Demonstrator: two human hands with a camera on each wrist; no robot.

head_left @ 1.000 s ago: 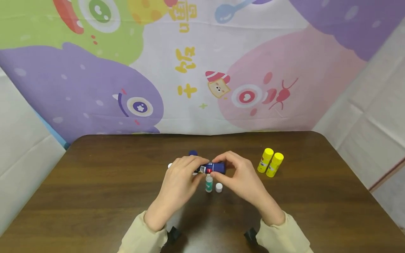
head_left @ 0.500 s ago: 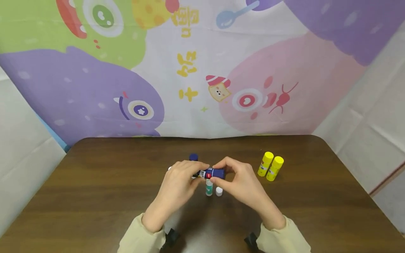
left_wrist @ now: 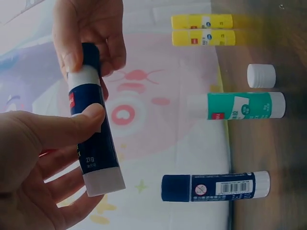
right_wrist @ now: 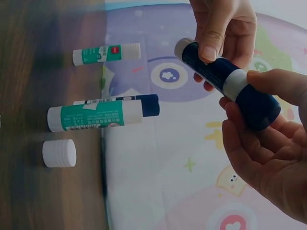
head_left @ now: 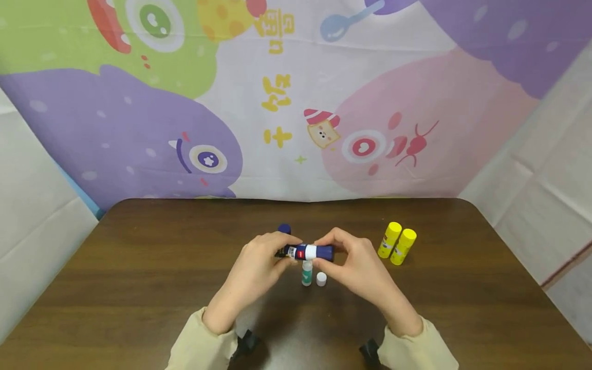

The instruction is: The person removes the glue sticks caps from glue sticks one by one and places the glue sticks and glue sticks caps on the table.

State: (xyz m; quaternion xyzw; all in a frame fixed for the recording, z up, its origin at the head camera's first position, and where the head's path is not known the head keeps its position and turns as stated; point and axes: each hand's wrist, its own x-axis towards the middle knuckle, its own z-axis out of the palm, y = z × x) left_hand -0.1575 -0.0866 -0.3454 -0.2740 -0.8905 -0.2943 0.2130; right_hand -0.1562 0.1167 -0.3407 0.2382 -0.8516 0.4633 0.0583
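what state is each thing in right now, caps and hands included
Held blue glue stick: cap partway off, white band showing
Left hand: gripping this stick
Right hand: pinching its cap
Standing blue glue stick: upright, capped
Green glue sticks: upright, capping unclear
White cap: loose, standing apart
Yellow glue sticks: upright, capped

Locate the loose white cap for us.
In the head view, the loose white cap sits on the brown table, just right of the green glue stick, not touching it.
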